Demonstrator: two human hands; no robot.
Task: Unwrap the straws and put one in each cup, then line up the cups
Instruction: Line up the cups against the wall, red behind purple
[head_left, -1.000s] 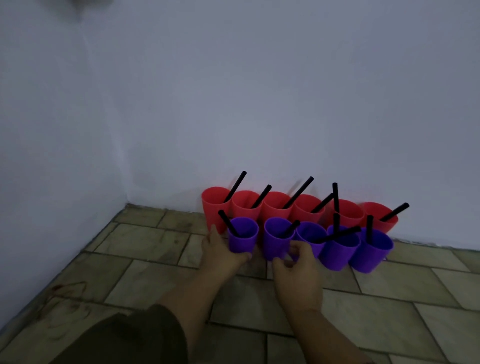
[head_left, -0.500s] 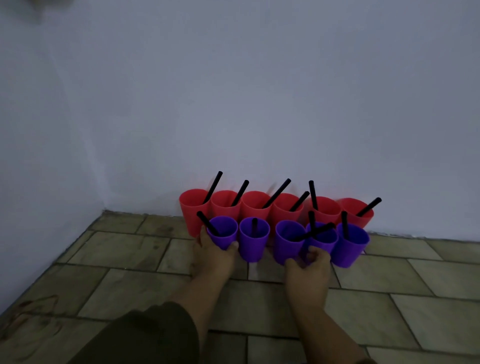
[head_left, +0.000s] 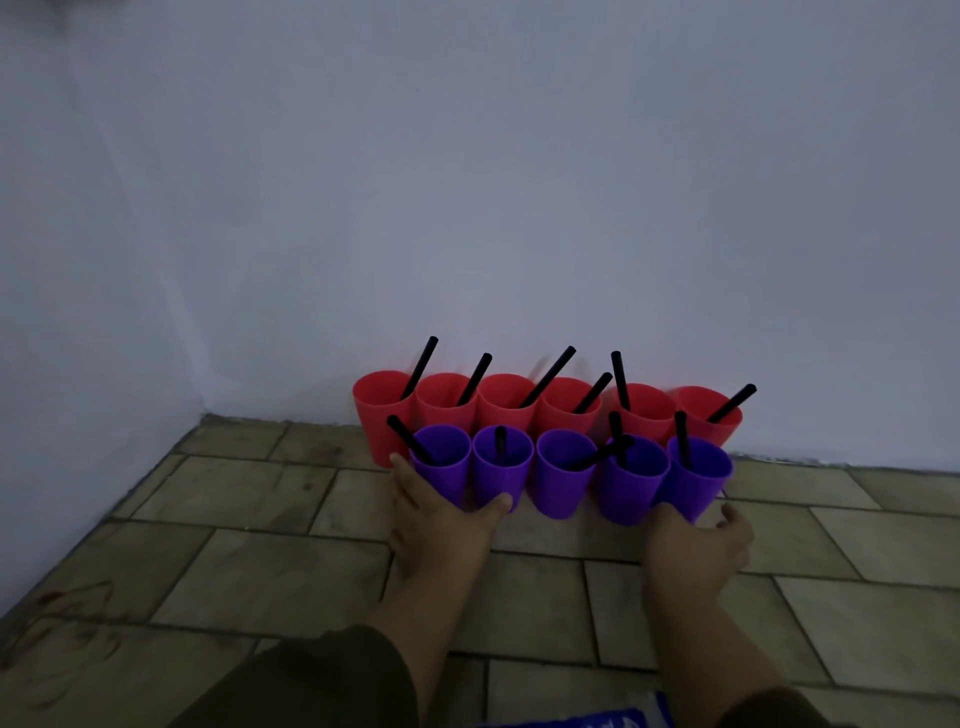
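Along the wall (head_left: 519, 208) at twelve o'clock, six red cups (head_left: 506, 410), kept straight by it. In front, five purple cups (head_left: 563, 483) — left hand (head_left: 441, 530) gripping the nine o'clock end, right hand (head_left: 693, 551) clasping the three o'clock end, likely closing gaps. Straws (head_left: 548, 376) in each.

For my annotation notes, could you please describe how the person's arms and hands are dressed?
The left hand and right hand are bare: no gloves, rings or watch visible. The left sleeve and right sleeve are dark olive, leaving the forearms uncovered.
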